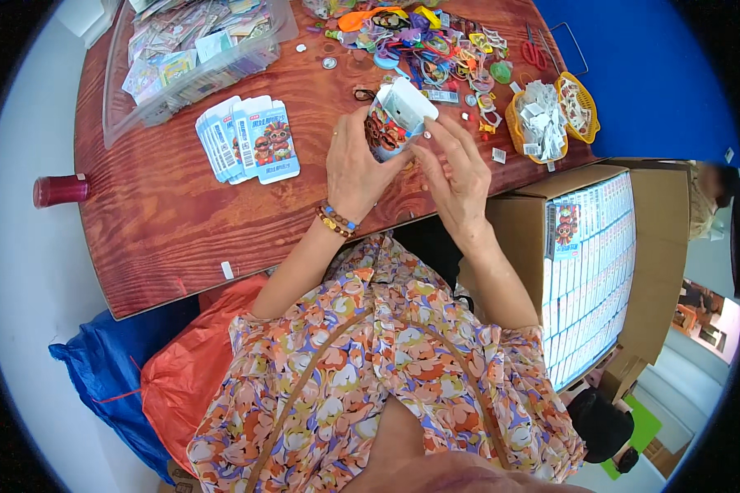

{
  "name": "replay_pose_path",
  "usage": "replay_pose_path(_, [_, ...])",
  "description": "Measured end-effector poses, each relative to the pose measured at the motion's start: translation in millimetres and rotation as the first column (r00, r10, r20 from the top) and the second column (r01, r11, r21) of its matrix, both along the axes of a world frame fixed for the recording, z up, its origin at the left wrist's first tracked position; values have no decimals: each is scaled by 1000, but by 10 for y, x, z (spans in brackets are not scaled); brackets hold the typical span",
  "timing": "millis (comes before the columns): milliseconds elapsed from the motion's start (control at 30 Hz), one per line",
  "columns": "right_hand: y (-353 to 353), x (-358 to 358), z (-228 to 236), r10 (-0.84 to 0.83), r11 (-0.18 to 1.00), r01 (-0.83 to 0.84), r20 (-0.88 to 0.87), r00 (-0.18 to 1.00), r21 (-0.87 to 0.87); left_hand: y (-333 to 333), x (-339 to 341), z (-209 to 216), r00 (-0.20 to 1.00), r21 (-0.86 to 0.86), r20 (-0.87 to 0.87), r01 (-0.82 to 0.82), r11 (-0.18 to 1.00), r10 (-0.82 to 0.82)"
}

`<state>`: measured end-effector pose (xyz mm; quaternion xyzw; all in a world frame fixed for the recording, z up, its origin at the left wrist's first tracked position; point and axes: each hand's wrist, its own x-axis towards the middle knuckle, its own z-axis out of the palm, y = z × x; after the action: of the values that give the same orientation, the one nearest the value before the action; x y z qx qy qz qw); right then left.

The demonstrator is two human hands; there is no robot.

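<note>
A small printed carton (386, 123) with cartoon figures on its face is tilted up over the table's near edge, its white top flaps standing open. My left hand (355, 156) is closed round its left side and base. The fingers and thumb of my right hand (456, 168) are at its right edge, by the raised flap (415, 97). Whether anything lies inside the carton I cannot tell. To the left, a fanned stack of flat, unfolded cartons (275, 140) in the same print lies on the red-brown wooden table (164, 222).
A clear plastic bin (156, 107) of small packets stands far left. Colourful small trinkets (419, 45) heap at the back. Yellow baskets (543, 152), red scissors (534, 54) and a dark red jar (62, 191) are about. An open cardboard box (514, 246) packed with finished-looking cartons stands right.
</note>
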<state>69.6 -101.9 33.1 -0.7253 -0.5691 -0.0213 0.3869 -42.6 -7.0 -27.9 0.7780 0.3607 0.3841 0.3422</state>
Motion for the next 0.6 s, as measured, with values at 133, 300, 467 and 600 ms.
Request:
replay_pose_path(133, [52, -94, -185, -8, 992, 18, -78, 997, 122, -30, 21, -3, 999, 67, -48, -19, 998, 22])
replay_pose_path(300, [73, 39, -204, 23, 997, -11, -163, 986, 78, -18, -79, 42, 997, 128, -50, 63, 990, -57])
replay_pose_path(467, [-11, 261, -174, 211, 977, -202, -395, 894, 64, -84, -140, 142, 977, 24, 64, 205, 979, -206])
replay_pose_path(600, [-47, 291, -180, 180, 979, -203, -389, 903, -19, -108, -127, 185, 970, -109, 54, 241, 964, -236])
